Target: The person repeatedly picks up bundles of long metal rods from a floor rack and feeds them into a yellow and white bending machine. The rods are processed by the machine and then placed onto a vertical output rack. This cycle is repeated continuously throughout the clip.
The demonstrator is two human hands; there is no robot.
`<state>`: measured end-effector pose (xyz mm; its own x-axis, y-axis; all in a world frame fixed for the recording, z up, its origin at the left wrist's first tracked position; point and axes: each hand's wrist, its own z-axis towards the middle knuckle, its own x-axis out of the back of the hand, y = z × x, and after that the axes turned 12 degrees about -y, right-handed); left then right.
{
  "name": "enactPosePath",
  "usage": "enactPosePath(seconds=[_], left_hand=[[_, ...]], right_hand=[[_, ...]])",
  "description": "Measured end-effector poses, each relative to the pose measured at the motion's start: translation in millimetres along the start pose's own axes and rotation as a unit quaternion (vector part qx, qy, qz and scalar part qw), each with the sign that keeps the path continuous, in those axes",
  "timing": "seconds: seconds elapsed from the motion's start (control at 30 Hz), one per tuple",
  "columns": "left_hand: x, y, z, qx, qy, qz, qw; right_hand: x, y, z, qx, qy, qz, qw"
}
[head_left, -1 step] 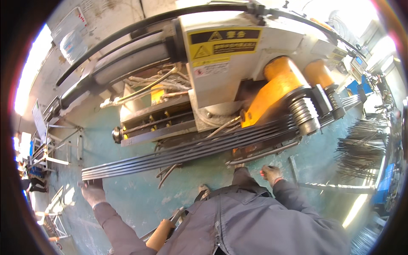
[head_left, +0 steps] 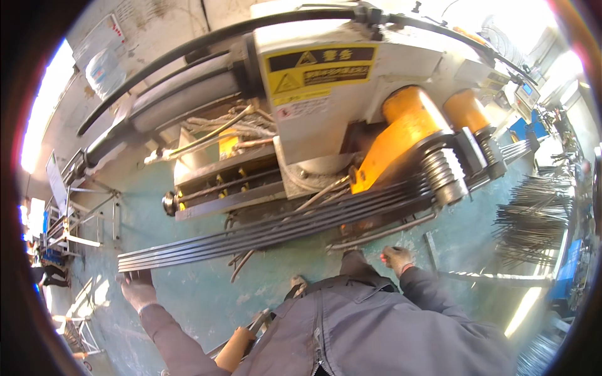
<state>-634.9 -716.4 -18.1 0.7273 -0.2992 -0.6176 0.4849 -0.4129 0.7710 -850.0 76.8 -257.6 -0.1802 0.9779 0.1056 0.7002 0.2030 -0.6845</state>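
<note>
A bundle of several long dark metal rods (head_left: pixel 207 248) runs side by side from the lower left up into a bending machine. At their left end is my left hand (head_left: pixel 139 292), its fingers up against the underside of the rods and partly hidden by them; it looks closed on the ends. The other end of the rods passes beneath the machine's orange arm (head_left: pixel 401 141) and ribbed metal roller (head_left: pixel 446 175). My right hand (head_left: pixel 398 259) is apart from the rods, below the roller, with fingers curled. A small red spot shows at its fingertips; what it holds cannot be made out.
The machine's pale housing (head_left: pixel 320 113) bears a yellow warning label. A curved metal bar (head_left: pixel 382 236) sticks out below the rods. At right lies a large pile of thin rods (head_left: pixel 533 216). Metal frames (head_left: pixel 94 213) stand at far left on the green floor (head_left: pixel 207 301).
The view has shifted slightly, so the machine appears a little farther left. The rods' left end sits slightly lower in the picture. Both hands keep nearly the same place and pose.
</note>
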Motion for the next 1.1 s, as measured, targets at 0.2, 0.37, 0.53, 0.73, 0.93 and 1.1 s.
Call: enactPosePath(seconds=[0.2,0.37,0.53,0.73,0.93,1.1], left_hand=[[-16.2,-140.8,-94.3,0.123,0.050,-0.072,0.989],[-86.9,-296.3,-190.8,0.086,-0.215,0.361,0.903],[-156.6,-326.2,-231.1,-0.138,-0.360,0.746,0.542],[-164.3,-296.8,-213.5,-0.200,-0.385,0.786,0.440],[-180.2,-298.6,-221.5,-0.062,-0.448,0.596,0.663],[-182.6,-301.1,-223.4,0.311,-0.425,-0.088,0.845]], right_hand=[[106.1,22.8,90.1,0.198,-0.056,-0.698,0.685],[207.5,91.8,198.0,0.104,-0.103,-0.668,0.730],[239.9,114.2,248.7,0.185,-0.053,-0.646,0.739],[190.5,10.0,150.4,0.135,-0.046,0.007,0.990],[134.2,-63.6,16.5,0.074,0.094,-0.068,0.991],[123.2,-128.2,-60.9,0.239,0.131,0.052,0.961]])
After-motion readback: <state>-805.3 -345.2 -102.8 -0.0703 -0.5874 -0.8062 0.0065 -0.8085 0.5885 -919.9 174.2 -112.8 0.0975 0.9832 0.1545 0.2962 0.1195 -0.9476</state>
